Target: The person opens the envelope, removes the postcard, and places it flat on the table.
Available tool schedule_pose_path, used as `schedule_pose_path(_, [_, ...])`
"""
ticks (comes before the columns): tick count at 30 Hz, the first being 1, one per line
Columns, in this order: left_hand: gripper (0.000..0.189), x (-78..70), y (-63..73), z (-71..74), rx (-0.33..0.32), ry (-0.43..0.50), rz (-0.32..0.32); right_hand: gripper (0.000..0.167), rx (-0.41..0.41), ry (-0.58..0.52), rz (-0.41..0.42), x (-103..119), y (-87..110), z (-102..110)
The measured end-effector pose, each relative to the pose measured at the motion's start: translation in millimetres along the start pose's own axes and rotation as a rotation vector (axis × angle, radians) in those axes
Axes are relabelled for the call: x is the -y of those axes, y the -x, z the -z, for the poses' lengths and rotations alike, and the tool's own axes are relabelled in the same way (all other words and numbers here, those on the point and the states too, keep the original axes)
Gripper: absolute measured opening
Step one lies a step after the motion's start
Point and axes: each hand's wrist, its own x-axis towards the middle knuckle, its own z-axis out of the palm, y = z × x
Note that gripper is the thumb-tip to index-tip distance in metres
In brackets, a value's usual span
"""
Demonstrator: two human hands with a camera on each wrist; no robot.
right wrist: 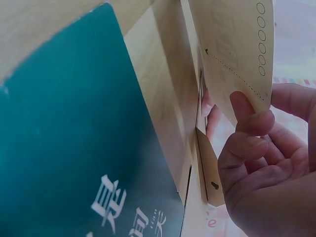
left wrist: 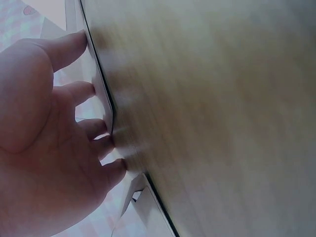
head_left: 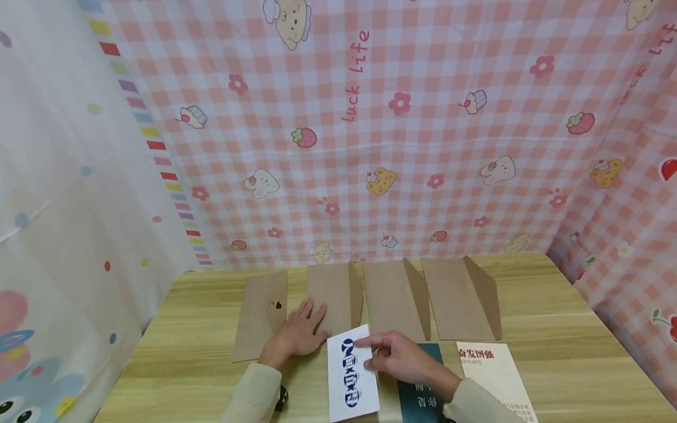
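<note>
My right hand (head_left: 399,358) pinches a white postcard (head_left: 338,390) with blue printed characters, tilted up off the table. In the right wrist view, the right hand (right wrist: 271,168) has thumb and fingers on the postcard's end; its back (right wrist: 232,54) carries a row of circles and a dotted line. With fingers spread, my left hand (head_left: 297,336) rests at the lower left of the second brown envelope (head_left: 330,288), whose flap stands open on the right. The left wrist view shows the left hand (left wrist: 54,128) with fingertips along the envelope's edge.
To the left lies a brown envelope (head_left: 251,329) with a small dark mark on its flap. Two more envelopes with flaps open, a third (head_left: 391,305) and a fourth (head_left: 449,305), lie rightward. A teal card (head_left: 423,382) and a cream card (head_left: 494,376) lie near the front.
</note>
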Motion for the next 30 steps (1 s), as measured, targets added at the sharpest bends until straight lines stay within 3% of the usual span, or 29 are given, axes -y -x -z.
schedule_pose_path(30, [0.067,3.3,-3.0,-1.8,0.006,-0.007,-0.012,0.033,0.057,0.044,-0.001,-10.2,6.7,-0.1])
